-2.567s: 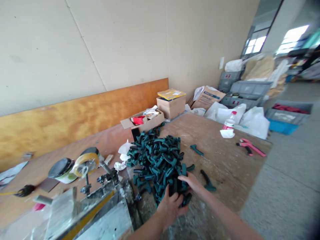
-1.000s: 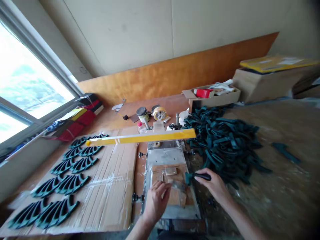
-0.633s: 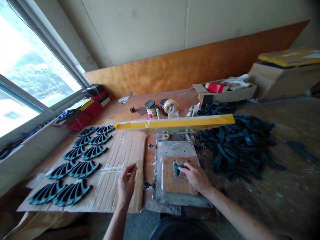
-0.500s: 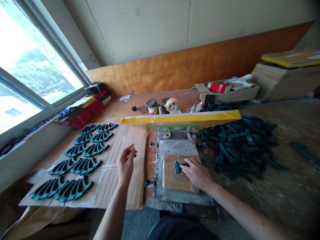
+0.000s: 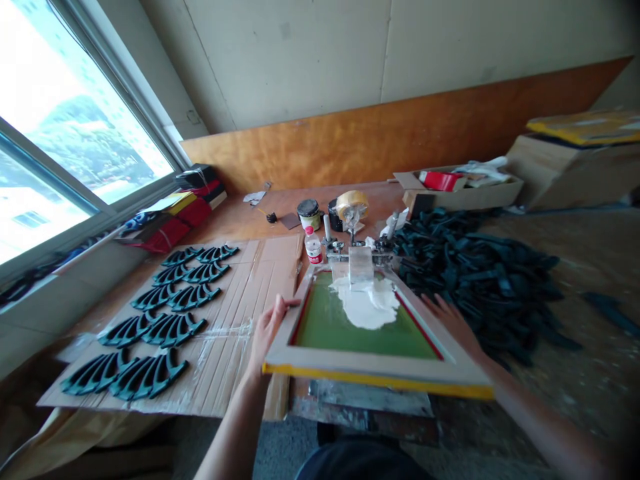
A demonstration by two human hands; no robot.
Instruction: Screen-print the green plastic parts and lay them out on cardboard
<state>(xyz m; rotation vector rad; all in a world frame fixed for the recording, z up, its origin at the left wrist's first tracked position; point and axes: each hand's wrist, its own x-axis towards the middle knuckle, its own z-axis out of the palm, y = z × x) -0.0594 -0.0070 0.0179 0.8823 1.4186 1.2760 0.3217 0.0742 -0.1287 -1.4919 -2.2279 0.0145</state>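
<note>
A screen printing frame (image 5: 367, 363) with green mesh, pale borders and yellow tape on its near edge lies low over the metal base (image 5: 370, 397). White ink (image 5: 367, 310) is pooled toward the far end of the mesh, with a squeegee-like block (image 5: 361, 267) standing at the pool's far side. My left hand (image 5: 270, 330) is closed at the frame's left border. Along the right border lies my right hand (image 5: 453, 327), fingers stretched out, slightly blurred. The board and small dark green piece under the frame are hidden.
Paired dark green fan-shaped pieces (image 5: 147, 373) lie in rows on cardboard (image 5: 235, 360) at left. Right of the frame is a heap of dark green parts (image 5: 480, 273). Behind stand a red-capped bottle (image 5: 313, 247), a jar (image 5: 309, 215), a tape roll (image 5: 352, 203) and an open box (image 5: 465, 193).
The raised frame has swung down toward me, covering the board and the small green piece. My right hand has left that piece for the frame's right side; my left hand has reached its left border.
</note>
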